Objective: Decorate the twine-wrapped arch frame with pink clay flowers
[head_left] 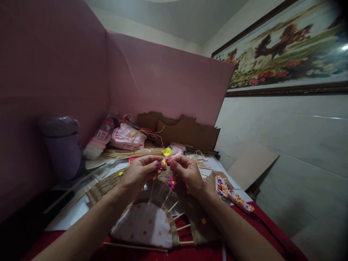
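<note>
My left hand [140,173] and my right hand [186,173] meet above a woven straw fan-shaped piece [108,185] with thin wooden sticks [179,216] radiating from it. Both hands pinch a small magenta and yellow flower-like bit [162,165] between their fingertips. Another small magenta and yellow flower [172,183] sits on the weave just below my right hand. A white cloth with pink dots [144,224] lies under the arch of the weave, close to me.
A purple lidded container [61,146] stands at left. Pink bags [125,137], coloured cords, a bundle of sticks [127,153] and brown cardboard [187,132] lie at the back. A flower-patterned glue gun [233,195] rests at right. Pink partition boards [163,76] surround the table.
</note>
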`<state>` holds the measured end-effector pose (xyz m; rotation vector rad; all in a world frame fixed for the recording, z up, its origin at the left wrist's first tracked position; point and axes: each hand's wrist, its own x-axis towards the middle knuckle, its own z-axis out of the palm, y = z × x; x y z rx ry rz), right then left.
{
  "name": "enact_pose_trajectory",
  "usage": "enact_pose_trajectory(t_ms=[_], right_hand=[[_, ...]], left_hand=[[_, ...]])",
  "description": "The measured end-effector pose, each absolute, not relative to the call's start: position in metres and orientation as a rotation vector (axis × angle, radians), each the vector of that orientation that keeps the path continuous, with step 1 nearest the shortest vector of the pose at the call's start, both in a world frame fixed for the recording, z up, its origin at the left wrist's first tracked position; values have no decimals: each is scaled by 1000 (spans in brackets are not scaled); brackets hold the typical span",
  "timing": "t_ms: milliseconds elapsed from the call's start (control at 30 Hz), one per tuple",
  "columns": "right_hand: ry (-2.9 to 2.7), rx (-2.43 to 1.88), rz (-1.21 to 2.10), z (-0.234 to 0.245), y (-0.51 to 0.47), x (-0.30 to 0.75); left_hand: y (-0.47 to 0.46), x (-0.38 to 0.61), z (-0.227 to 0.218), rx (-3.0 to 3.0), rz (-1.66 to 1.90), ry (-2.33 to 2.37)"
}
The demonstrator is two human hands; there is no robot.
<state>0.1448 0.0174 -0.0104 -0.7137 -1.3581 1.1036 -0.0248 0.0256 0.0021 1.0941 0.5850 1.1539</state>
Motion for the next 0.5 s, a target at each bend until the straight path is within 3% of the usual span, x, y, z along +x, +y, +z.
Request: enact_pose_trajectory(t_ms=[500], right_hand=[[-1305, -712, 1161, -8, 17, 145]], left_hand=[[24, -25, 3, 1069, 1130, 532]])
